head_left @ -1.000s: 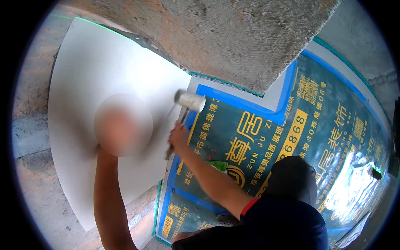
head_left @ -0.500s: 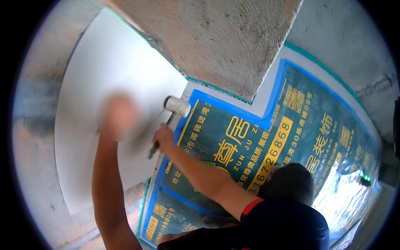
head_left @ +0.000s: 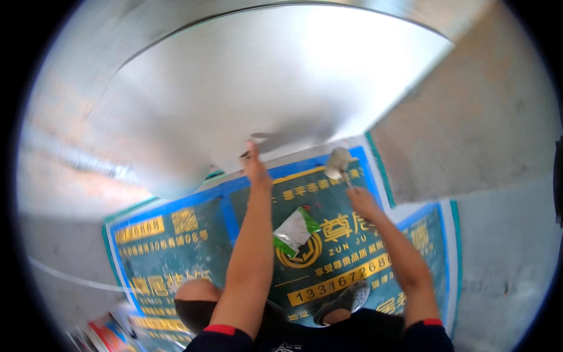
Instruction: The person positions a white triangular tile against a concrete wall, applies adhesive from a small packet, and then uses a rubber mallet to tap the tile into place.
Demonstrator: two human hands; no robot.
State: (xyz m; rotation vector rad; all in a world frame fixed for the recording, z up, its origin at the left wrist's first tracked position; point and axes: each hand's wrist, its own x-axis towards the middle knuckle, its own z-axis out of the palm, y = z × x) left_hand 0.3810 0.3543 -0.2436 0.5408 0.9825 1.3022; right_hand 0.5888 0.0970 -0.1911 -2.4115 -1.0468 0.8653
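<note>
My right hand (head_left: 362, 202) is closed round the thin handle of a mallet (head_left: 338, 163) with a pale head, held over the floor covering at the foot of a large white panel (head_left: 252, 76). The panel stands against the wall, and a shadow falls on it above its lower edge. At that lower edge is my left hand (head_left: 256, 170), its fingers drawn together beside a small dark thing too blurred to name. A green and white plastic packet (head_left: 295, 231) lies on the floor between my forearms.
Green floor covering (head_left: 281, 205) with yellow print is edged with blue tape (head_left: 226, 220). Bare concrete wall (head_left: 469, 129) rises at the right. My shoe (head_left: 352, 298) stands on the covering, and a pale cord or pipe (head_left: 76, 278) runs along the left.
The view has swung left, so the panel now lies straight ahead. My left hand has dropped from the panel's face to its lower edge. My right hand still holds the mallet.
</note>
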